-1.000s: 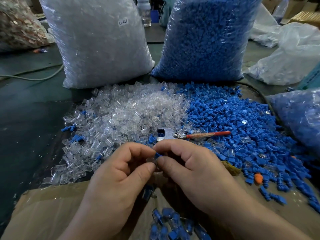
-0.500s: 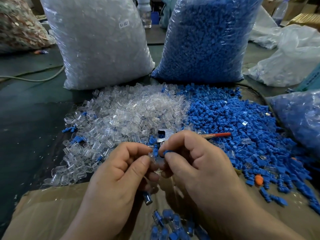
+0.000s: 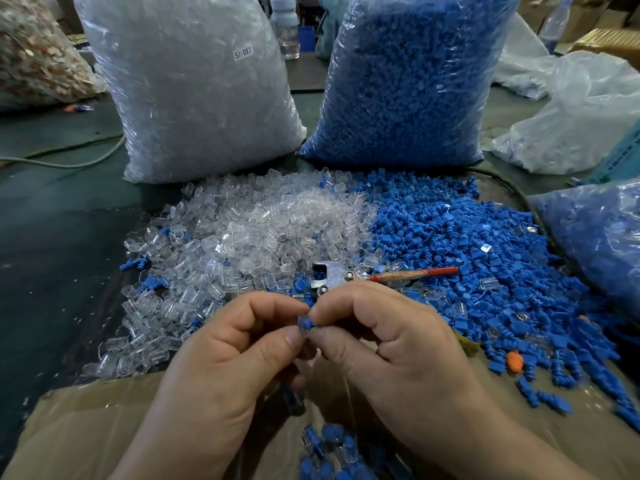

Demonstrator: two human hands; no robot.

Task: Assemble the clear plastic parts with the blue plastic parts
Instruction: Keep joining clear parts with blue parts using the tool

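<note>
A heap of clear plastic parts (image 3: 249,233) lies on the table left of centre, beside a heap of blue plastic parts (image 3: 460,244) on the right. My left hand (image 3: 221,362) and my right hand (image 3: 391,344) meet in front of the heaps. Between their fingertips they pinch one small piece (image 3: 305,323), a clear part with a blue part in it. My left thumb and forefinger hold the clear end; my right thumb and forefinger hold the blue end. Assembled pieces (image 3: 329,448) lie in a cardboard box (image 3: 86,424) below my hands.
A large bag of clear parts (image 3: 194,84) and a large bag of blue parts (image 3: 408,77) stand behind the heaps. A metal tool with a red handle (image 3: 381,273) lies on the heaps. Another blue-filled bag (image 3: 602,244) sits at right. A cable (image 3: 69,161) crosses the left.
My hands have risen slightly. An assembled piece dropped from my hands toward the box half a second ago. Now my fingertips pinch a fresh clear and blue piece together.
</note>
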